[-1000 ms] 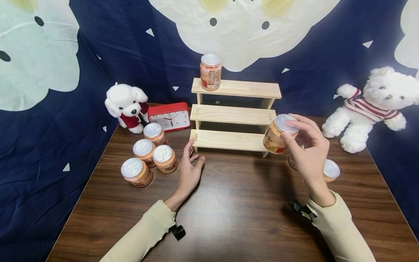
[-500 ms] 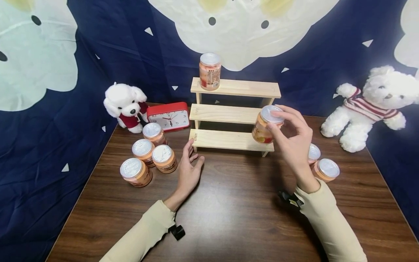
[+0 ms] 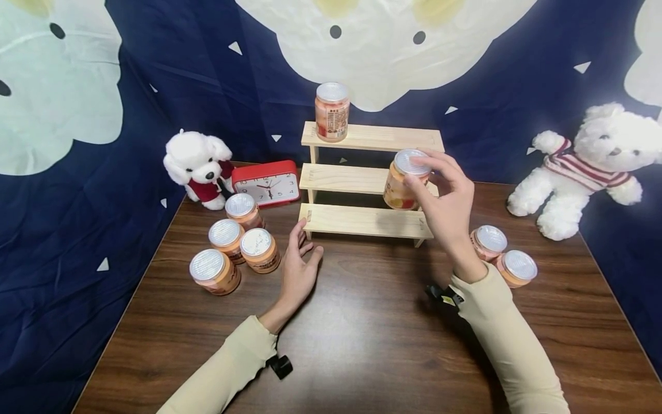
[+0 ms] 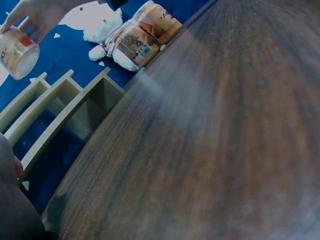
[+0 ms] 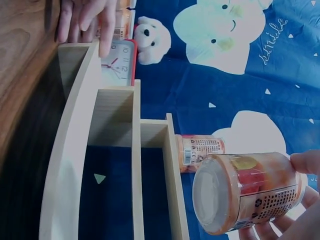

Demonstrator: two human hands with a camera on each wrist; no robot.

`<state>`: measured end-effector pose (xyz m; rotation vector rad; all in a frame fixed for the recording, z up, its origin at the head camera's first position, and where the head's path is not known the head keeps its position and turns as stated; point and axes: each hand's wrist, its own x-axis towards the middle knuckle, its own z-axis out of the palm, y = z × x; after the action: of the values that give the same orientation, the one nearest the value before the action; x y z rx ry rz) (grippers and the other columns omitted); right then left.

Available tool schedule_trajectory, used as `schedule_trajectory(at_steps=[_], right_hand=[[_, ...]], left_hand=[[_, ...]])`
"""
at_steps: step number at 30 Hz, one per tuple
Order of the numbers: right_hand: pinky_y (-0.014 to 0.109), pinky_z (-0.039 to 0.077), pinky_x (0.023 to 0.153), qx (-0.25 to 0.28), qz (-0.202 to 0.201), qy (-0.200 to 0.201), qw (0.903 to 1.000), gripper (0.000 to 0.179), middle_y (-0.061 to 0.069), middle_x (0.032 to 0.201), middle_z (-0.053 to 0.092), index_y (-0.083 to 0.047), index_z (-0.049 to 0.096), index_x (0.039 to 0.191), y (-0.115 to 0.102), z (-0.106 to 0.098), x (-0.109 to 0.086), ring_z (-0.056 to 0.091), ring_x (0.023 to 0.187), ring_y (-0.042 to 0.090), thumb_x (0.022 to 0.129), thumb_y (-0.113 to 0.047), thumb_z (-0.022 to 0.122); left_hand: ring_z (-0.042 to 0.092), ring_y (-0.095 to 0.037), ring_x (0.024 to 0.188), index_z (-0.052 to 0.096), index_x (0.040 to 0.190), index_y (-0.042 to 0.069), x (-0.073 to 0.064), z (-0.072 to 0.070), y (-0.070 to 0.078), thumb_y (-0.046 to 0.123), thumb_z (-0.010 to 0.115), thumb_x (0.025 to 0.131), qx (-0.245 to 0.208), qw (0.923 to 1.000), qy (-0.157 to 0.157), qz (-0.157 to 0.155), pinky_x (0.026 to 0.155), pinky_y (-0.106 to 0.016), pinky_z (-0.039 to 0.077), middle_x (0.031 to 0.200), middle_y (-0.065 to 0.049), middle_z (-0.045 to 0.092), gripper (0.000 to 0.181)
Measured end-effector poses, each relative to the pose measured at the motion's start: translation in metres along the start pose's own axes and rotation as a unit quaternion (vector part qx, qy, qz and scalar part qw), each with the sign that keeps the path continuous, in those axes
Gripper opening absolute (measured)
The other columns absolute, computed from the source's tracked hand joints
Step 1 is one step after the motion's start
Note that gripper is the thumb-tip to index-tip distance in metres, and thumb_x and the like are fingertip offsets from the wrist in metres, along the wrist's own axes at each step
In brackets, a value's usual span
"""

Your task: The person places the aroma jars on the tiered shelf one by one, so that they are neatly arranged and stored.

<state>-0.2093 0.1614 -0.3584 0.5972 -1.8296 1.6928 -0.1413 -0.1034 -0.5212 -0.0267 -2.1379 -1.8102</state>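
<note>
My right hand [image 3: 449, 210] pinches a jar [image 3: 399, 188] with a silver lid and orange contents by its top, between thumb and fingers. The jar hangs in front of the middle tier of a three-step wooden stand [image 3: 357, 221]; its clear base shows off the wood in the right wrist view. A similar jar [image 3: 332, 118] stands upright at the left end of the top tier. My left hand [image 3: 301, 273] lies on the table, fingers loosely extended, its forefinger at the lower tier's left end. That hand is mostly cut off in the left wrist view.
Several lidded jars [image 3: 258, 251] cluster on the table left of my left hand. Two more jars [image 3: 517, 268] stand at the right. A red alarm clock [image 3: 269, 184] and a white plush dog [image 3: 199, 161] sit back left, a teddy bear [image 3: 584, 172] back right. A dark blue curtain [image 3: 207, 75] hangs behind.
My right hand has carried the jar leftward and upward, from the lower tier's right end to before the middle tier. The two right-hand jars are now uncovered. My left hand stays put.
</note>
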Motion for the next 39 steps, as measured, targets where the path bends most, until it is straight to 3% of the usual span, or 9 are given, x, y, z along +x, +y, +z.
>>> schedule_trajectory(at_steps=[6,14,22,32,39], right_hand=[[0.028,0.062,0.1,-0.018,0.003,-0.001,0.9998,0.032,0.024,0.137,0.072,0.011,0.078,0.121,0.002,0.007,0.012,0.069,0.124,0.026,0.091,0.002,0.086],[0.022,0.053,0.075,-0.02,-0.003,0.0,0.9998,0.031,0.019,0.133,0.074,0.008,0.08,0.12,0.006,0.016,0.028,0.068,0.109,0.019,0.091,0.001,0.088],[0.028,0.063,0.096,0.004,0.006,0.022,0.9997,0.028,0.019,0.131,0.075,0.012,0.079,0.116,0.012,0.026,0.043,0.072,0.119,0.024,0.09,0.006,0.086],[0.027,0.064,0.097,-0.031,-0.005,0.01,0.9995,0.03,0.018,0.132,0.076,0.01,0.08,0.118,0.016,0.038,0.056,0.071,0.121,0.019,0.091,0.002,0.088],[0.027,0.065,0.097,-0.042,0.003,0.012,0.9991,0.03,0.017,0.132,0.077,0.009,0.08,0.119,0.018,0.041,0.062,0.072,0.119,0.017,0.092,0.001,0.087]], left_hand=[[0.048,-0.035,0.154,0.043,0.167,0.006,0.0,-0.001,0.009,-0.006,0.067,0.101,-0.005,0.9995,-0.009,-0.031,0.121,-0.05,0.052,0.173,-0.012,0.045,0.072],[0.047,-0.035,0.155,0.043,0.168,0.006,0.001,-0.001,0.01,-0.008,0.067,0.101,-0.009,0.9993,-0.009,-0.035,0.122,-0.051,0.052,0.174,-0.012,0.044,0.072],[0.047,-0.035,0.155,0.042,0.167,0.005,-0.001,-0.001,0.01,-0.01,0.066,0.101,-0.016,0.9992,-0.01,-0.034,0.121,-0.051,0.052,0.173,-0.013,0.044,0.072],[0.048,-0.039,0.154,0.044,0.166,0.004,0.0,-0.002,0.007,-0.011,0.066,0.1,-0.014,0.9997,-0.004,-0.019,0.12,-0.055,0.053,0.172,-0.017,0.045,0.071],[0.048,-0.034,0.154,0.043,0.167,0.007,0.001,-0.001,0.01,-0.01,0.067,0.1,-0.012,0.9993,-0.007,-0.035,0.12,-0.05,0.053,0.173,-0.012,0.045,0.073]])
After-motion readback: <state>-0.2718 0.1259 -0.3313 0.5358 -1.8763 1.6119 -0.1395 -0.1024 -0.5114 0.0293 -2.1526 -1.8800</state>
